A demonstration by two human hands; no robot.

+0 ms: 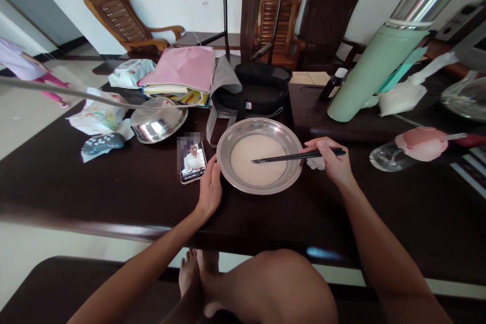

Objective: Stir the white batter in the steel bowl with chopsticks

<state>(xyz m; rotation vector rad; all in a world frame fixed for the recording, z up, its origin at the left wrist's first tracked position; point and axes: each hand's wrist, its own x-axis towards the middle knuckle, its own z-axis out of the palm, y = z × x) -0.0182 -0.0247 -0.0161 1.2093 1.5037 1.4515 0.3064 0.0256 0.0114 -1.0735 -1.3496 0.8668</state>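
A wide steel bowl (pixel 261 189) stands on the dark table in front of me, with a milky, pale beige liquid (pixel 252 174) in it. My left hand (pixel 211 190) grips the bowl's left side, fingers partly hidden beneath the rim. Black chopsticks (pixel 288 157) are held together in my right hand (pixel 336 164), over the bowl's right edge. Their tips reach the liquid near the middle. Just left of my left hand lies a phone (pixel 194 162) with a lit screen. A crumpled clear plastic piece (pixel 316 163) sits under my right hand.
Left on the dark table (pixel 152 202) are an upturned metal bowl (pixel 155 121), a game controller (pixel 103 143) and tissue packs (pixel 100 111). Behind stand a pink folder (pixel 182 68) and a black bag (pixel 261 91). A green thermos (pixel 379 66) and a pink-lidded bottle (pixel 410 147) are on the right.
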